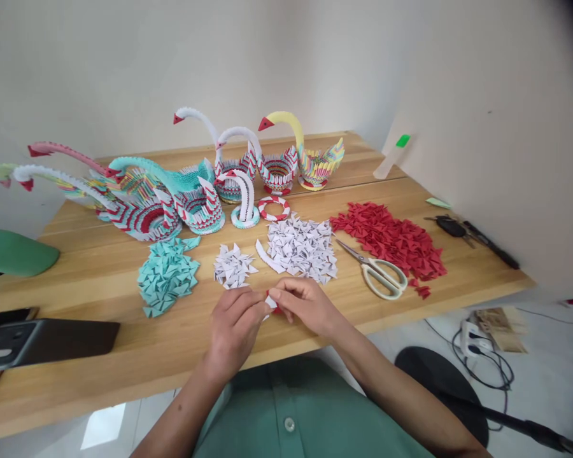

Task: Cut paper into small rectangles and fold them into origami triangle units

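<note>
My left hand [237, 324] and my right hand [305, 304] meet at the table's front edge, fingers closed on small folded paper pieces [271, 303], white with some red showing. The fingers hide most of these pieces. Just beyond my hands lie a small white paper pile [233, 266], a curved white strip [268, 257] and a larger white pile [302, 247]. A turquoise pile [167, 275] is to the left, a red pile [396, 238] to the right. Scissors [384, 277] lie right of my right hand, partly open.
Paper swans [146, 219] stand along the table's [191, 337] back and left, near a red-and-white ring [274, 208]. A green bottle [19, 251] and dark device [62, 340] are at left. Keys [451, 226], a black pen-like item [494, 247] and a glue bottle [391, 156] are at right.
</note>
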Tool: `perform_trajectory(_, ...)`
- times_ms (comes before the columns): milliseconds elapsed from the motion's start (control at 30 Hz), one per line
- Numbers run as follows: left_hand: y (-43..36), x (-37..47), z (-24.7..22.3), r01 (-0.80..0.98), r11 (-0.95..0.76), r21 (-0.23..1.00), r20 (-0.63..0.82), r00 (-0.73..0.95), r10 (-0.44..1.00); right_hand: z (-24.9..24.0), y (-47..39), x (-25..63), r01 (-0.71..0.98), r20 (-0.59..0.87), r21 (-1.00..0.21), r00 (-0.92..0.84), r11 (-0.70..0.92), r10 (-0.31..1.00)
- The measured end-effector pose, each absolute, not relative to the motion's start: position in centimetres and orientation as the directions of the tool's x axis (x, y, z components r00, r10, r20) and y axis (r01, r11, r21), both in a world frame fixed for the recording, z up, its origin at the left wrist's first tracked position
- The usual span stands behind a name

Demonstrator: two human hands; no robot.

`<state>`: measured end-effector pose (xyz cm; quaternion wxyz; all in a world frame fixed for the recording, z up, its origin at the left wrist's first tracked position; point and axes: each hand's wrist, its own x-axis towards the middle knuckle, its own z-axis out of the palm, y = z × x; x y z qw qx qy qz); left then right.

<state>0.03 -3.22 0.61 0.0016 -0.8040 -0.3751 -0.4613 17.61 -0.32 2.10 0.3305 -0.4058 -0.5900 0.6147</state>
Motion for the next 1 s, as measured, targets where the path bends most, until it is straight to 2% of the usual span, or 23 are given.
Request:
perform_trajectory(100, -3.6, 0.3, 0.4, 0.578, -0.666, 0.471, 0.682, 0.240, 0.691, 2.3, -0.4, 17.6, 0.120, -0.068, -0.993, -0.456, -0.015, 0.887)
perform_trajectory(200, -4.2, 0.7, 0.3, 0.536, -0.526, 0.660, 0.555, 0.123, 0.822, 2.4, -0.6, 17.6, 0.190, 0.054, -0.970, -0.450, 0.154, 0.891)
perform_trajectory(300, -4.6, 1.0, 0.2, 0.429, -0.280, 0.859, 0.328, -0.039, 0.944, 2.3, -0.6, 17.7, 0.232, 0.177, -0.920, -0.471, 0.315, 0.864)
perform_trajectory(367, -4.5, 1.1, 0.2, 0.321, -0.106, 0.941, 0.140, -0.084, 0.987, 2.1, -0.5, 17.7, 0.241, 0.207, -0.903, -0.482, 0.356, 0.851)
perform_trajectory(467, -4.3, 1.0, 0.3, 0.188, 0.062, 0.980, -0.055, -0.045, 0.997, 2.0, -0.4, 17.6, 0.257, 0.216, -0.891, -0.487, 0.375, 0.846)
perform_trajectory(567, -4.0, 0.9, 0.5, 0.095, 0.139, 0.986, -0.139, -0.011, 0.990, 1.9, -0.2, 17.5, 0.268, 0.213, -0.886, -0.490, 0.378, 0.846)
perform_trajectory(733, -3.9, 1.0, 0.7, 0.010, 0.185, 0.983, -0.185, -0.012, 0.983, 1.9, 0.2, 17.9, 0.227, 0.148, -0.930, -0.493, 0.291, 0.857)
perform_trajectory(1000, -3.9, 1.2, 1.0, -0.024, 0.177, 0.984, -0.178, -0.051, 0.983, 0.9, -0.3, 18.9, 0.088, -0.063, -0.996, -0.497, -0.023, 0.865)
